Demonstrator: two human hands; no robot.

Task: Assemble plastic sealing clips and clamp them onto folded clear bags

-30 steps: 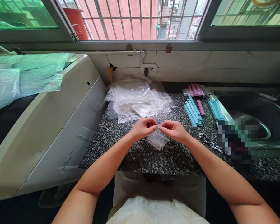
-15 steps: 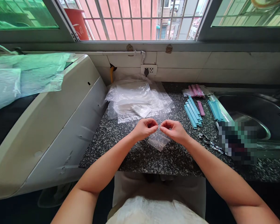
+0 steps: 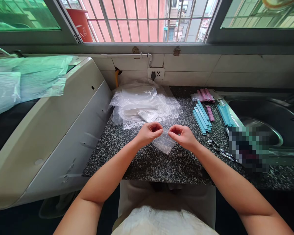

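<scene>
A small clear plastic bag hangs between my hands over the speckled counter. My left hand pinches one upper corner with thumb and forefinger. The opposite corner is pinched the same way by my right hand, so the bag's top edge runs taut from hand to hand. Behind my left hand lies a spread stack of clear plastic bags. To the right of my right hand are several blue strips in a bundle.
A few pink strips and one small pink piece lie at the back right. More blue strips rest beside the sink. A chain-like strand sits near a blurred-out item. A white appliance borders the left.
My left hand has shifted slightly left and up, widening the gap between my hands. The bag's top edge now shows stretched between them.
</scene>
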